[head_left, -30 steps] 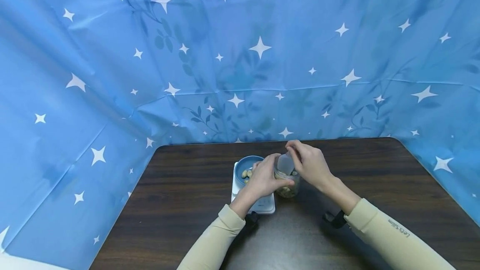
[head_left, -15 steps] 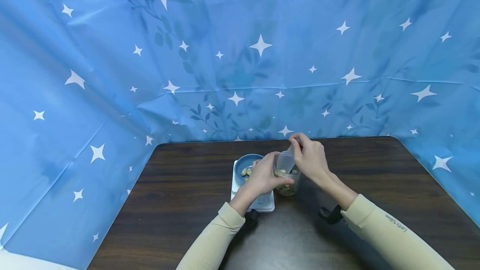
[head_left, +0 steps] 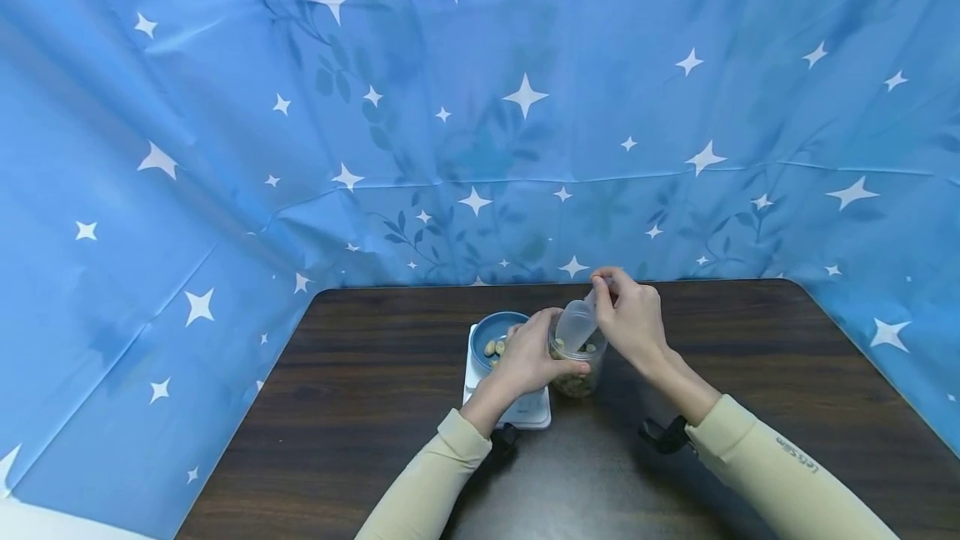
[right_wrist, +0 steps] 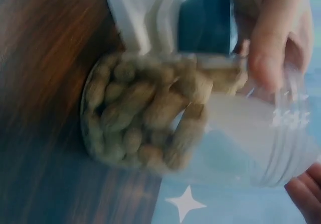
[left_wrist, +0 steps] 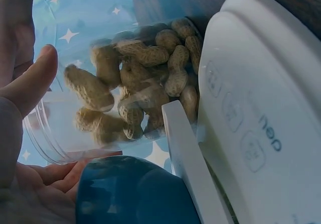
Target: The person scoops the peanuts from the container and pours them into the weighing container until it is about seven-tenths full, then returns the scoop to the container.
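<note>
A clear jar (head_left: 579, 380) of unshelled peanuts (left_wrist: 138, 68) stands upright on the table, with the peanuts filling its lower part. My left hand (head_left: 531, 352) grips the jar near its mouth, thumb on the near side and fingers around the far left. With my right hand (head_left: 632, 319) I pinch the handle of a translucent scoop (head_left: 576, 325), which slants down into the jar's mouth. Left of the jar, a blue bowl (head_left: 480, 332) holding several peanuts rests on a white kitchen scale (head_left: 531, 413); my left hand partly hides both.
The dark wood table (head_left: 360, 407) extends around the scale and jar. A blue curtain (head_left: 480, 132) with white stars hangs behind its far edge and along the sides. The scale's edge (left_wrist: 185, 153) lies close beside the jar.
My right hand has shifted slightly right, tilting the scoop so that its handle leans further right and more of it shows. The left hand, jar, bowl and scale stay put.
</note>
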`<state>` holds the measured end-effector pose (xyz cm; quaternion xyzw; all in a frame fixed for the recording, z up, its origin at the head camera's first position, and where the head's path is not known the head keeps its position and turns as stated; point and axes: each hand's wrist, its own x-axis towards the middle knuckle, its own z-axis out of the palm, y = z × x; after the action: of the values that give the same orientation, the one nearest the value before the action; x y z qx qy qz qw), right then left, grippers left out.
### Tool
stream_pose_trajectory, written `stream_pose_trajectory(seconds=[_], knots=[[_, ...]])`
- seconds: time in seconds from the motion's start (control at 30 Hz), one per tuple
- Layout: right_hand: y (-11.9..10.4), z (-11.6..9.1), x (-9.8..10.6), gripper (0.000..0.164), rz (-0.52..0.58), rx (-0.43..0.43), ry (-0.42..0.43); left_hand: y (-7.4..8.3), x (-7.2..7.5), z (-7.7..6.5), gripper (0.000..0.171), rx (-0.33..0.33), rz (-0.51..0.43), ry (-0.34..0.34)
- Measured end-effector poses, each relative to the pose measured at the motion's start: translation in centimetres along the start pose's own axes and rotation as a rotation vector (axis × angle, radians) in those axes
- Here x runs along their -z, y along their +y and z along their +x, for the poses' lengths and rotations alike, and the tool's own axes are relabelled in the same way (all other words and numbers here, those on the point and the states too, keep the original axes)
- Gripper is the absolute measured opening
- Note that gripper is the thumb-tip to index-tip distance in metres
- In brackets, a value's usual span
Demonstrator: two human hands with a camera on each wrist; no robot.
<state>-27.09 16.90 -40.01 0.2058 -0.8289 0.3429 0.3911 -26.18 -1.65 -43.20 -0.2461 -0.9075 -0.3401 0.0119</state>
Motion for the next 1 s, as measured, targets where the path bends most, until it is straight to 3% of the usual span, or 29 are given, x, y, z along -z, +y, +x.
stream_pose_trajectory(seconds=[0.23, 0.6, 1.0], knots=[[-0.19, 0.02, -0.46, 0.009, -0.001, 0.042, -0.110, 0.07, 0.02, 0.02, 0.090, 0.000, 0.011, -0.007], [0.28, 0.07, -0.15, 0.014, 0.051, -0.124, -0.071, -0.16, -0.07, 0.00, 0.089, -0.003, 0.003, 0.005], [0.34, 0.11, 0.11, 0.020, 0.089, -0.225, -0.164, -0.05, -0.08, 0.11, 0.092, -0.005, 0.004, 0.008]])
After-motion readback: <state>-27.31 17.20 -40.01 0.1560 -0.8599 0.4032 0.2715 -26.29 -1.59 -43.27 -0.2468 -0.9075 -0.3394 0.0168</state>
